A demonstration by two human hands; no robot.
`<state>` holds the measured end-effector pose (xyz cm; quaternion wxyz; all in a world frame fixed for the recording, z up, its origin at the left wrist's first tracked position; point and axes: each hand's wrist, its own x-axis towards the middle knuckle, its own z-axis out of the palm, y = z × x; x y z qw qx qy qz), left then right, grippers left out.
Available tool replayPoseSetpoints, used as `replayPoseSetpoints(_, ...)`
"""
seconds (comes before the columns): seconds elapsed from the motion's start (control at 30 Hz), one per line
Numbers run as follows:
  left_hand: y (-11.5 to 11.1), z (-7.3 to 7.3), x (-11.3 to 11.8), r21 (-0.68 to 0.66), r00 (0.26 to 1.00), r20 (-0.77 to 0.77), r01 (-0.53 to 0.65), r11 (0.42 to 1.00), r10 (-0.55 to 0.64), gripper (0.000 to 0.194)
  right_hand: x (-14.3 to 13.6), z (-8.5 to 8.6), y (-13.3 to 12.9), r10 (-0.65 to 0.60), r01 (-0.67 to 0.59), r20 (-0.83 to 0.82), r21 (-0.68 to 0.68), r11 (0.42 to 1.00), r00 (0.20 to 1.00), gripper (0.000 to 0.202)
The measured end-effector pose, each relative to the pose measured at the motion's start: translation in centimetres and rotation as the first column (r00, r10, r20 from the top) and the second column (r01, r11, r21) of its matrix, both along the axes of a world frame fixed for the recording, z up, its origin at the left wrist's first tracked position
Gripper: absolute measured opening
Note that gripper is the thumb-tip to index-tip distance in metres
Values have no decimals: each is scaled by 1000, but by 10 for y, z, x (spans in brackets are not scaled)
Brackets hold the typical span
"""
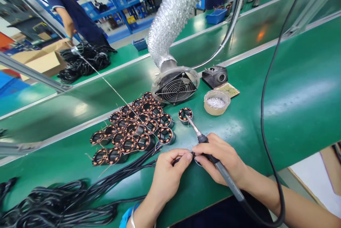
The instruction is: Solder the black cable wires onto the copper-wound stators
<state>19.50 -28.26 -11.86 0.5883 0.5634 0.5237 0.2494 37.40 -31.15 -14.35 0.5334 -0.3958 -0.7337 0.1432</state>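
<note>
My right hand [222, 157] is wrapped round a soldering iron [223, 174], whose metal tip points up and left toward a single copper-wound motor stator [185, 115]. Whether the tip touches that stator I cannot tell. In my left hand [170, 171], thumb and forefinger pinch a black cable near its end, close to my right fingertips. Another round part under my right fingers is mostly hidden. Left of the lone stator stand several more stators [143, 142] in rows, with loose copper wire ends. A bundle of black cables [106, 181] runs along the bench to my left.
A fume extractor fan [177, 87] on a silver duct [170, 14] hangs over the bench. Beyond the stators sit a tub of silvery shavings [216, 102] and a black iron holder [215, 77]. The iron's cord [263, 114] loops on the right. Co-workers stand across the bench.
</note>
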Motion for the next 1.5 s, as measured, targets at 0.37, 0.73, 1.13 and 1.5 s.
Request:
replayPoseSetpoints(0.37, 0, 6, -7, 54, 993, -40, 111, 992, -109, 27, 0, 12, 3, 142, -134, 57, -114, 984, 988, 37)
replayPoseSetpoints(0.73, -5, 9, -10, 69, 981, -172, 106, 992, -93, 18, -1, 8, 6, 157, -143, 105, -129, 981, 982, 40)
replayPoseSetpoints(1.13, -4, 14, -7, 89, 983, -132, 138, 986, -126, 25, -1, 9, 5, 186, -172, 71, -164, 971, 980, 39)
replayPoseSetpoints(1.5, 3, 9, -21, 166, 949, -236, 252, 953, -210, 31, -2, 13, 7, 200, -180, 80, -203, 962, 977, 31)
